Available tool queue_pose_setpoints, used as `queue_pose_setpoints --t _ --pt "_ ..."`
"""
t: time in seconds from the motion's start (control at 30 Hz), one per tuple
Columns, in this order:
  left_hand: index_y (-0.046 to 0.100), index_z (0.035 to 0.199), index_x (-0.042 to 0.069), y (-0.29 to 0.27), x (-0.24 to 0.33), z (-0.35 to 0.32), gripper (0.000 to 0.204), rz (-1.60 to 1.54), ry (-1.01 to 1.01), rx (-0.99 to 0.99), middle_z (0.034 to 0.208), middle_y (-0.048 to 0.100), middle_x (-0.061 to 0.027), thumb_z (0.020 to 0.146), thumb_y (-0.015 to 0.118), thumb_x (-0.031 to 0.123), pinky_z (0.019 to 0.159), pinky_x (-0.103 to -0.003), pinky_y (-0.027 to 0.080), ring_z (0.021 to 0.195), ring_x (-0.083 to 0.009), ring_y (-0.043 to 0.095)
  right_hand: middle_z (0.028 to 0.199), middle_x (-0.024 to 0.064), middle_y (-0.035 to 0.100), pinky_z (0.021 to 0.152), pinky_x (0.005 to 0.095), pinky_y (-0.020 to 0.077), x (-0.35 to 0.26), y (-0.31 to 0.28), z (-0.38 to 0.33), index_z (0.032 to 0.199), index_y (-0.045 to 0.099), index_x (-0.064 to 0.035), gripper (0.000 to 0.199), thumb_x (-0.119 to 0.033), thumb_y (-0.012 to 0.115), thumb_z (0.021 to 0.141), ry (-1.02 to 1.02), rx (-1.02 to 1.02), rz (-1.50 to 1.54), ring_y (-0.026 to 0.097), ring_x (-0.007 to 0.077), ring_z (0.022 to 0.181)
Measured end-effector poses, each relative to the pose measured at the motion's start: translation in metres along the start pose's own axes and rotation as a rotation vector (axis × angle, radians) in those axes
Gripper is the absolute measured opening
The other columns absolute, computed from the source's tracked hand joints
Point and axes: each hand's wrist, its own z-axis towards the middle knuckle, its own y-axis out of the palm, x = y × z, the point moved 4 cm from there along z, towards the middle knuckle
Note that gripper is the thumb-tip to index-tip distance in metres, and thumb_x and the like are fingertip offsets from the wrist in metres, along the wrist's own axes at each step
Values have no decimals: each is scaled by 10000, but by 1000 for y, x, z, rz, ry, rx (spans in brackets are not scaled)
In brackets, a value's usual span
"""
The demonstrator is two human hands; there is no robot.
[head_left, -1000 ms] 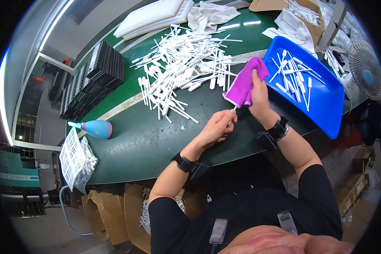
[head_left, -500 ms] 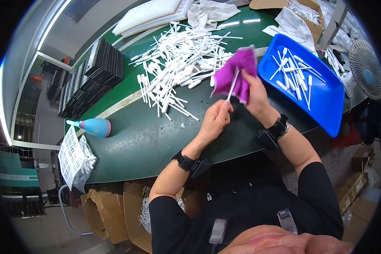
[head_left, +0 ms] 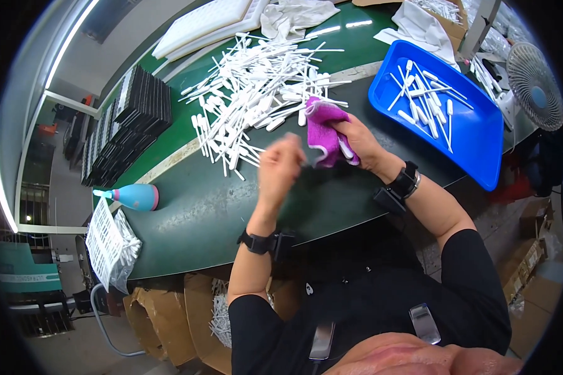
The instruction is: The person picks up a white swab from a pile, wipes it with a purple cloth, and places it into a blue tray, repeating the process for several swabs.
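Observation:
My right hand [head_left: 360, 141] grips a purple cloth [head_left: 324, 128]. A short white piece, seemingly the end of one of the sticks, shows in the cloth's fold beside my fingers. My left hand [head_left: 281, 165] is raised over the table just left of the cloth, apart from it. Motion smears its fingers, so its grip cannot be made out. Beyond both hands spreads a loose pile of white plastic sticks [head_left: 256, 87] with thicker, paddle-like ends. To the right, a blue tray [head_left: 475, 159] holds several similar sticks [head_left: 428, 103].
Black stacked trays [head_left: 122, 125] and a blue squeeze bottle [head_left: 134, 197] stand on the left. A bag of white sticks [head_left: 127, 240] lies at the table's left edge. White foam sheets [head_left: 200, 28] and cloths are at the back. A fan [head_left: 535, 87] stands far right.
The cloth and my right hand have come lower and left, and the long stick no longer shows between my hands. My left hand has swung left, away from the cloth.

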Motion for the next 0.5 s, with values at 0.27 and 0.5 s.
queue_pose_setpoints --t 0.27,0.5 --pt "656 877 5 -4 -12 11 268 -325 -51 233 698 596 31 951 554 242 500 -176 359 581 -25 501 1091 43 587 817 223 439 10 14 -11 1176 555 -9 270 -93 445 944 -13 -276 -297 521 83 976" --pt "634 859 17 -17 -13 14 289 -374 36 294 608 528 43 965 519 260 423 -172 295 487 -27 435 1041 31 588 853 250 403 26 20 -1 1166 546 -15 262 -58 436 932 -72 -409 -270 501 93 966"
